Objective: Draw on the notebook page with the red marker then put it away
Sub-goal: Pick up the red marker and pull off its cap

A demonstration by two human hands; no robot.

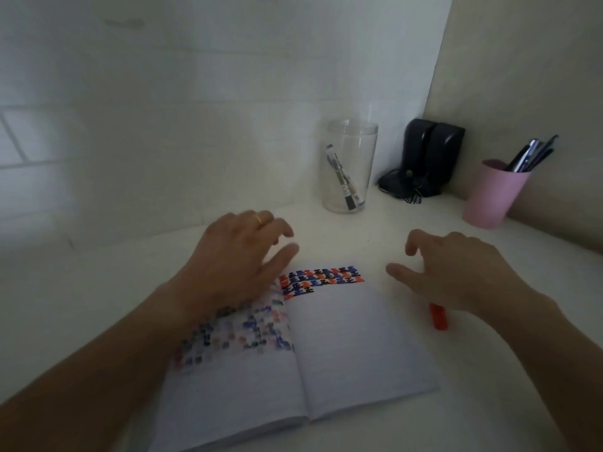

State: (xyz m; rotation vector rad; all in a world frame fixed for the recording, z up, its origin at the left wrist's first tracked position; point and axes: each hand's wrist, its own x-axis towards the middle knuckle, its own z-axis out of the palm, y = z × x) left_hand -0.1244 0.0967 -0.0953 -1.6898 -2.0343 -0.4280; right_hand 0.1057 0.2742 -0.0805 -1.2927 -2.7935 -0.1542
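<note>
An open notebook (342,347) lies on the white desk, with rows of small red, blue and black marks across the top of its right page and fainter marks on the left page. My left hand (238,259) rests on the upper left page, fingers spread, a ring on one finger. My right hand (456,272) hovers just right of the notebook with fingers apart. A red marker (438,318) lies on the desk beneath that hand; only its lower end shows. Nothing is gripped by either hand.
A clear plastic jar (350,168) holding two markers stands behind the notebook. Two black speakers (427,154) with cables sit in the corner. A pink cup (492,194) full of pens stands at the right by the wall.
</note>
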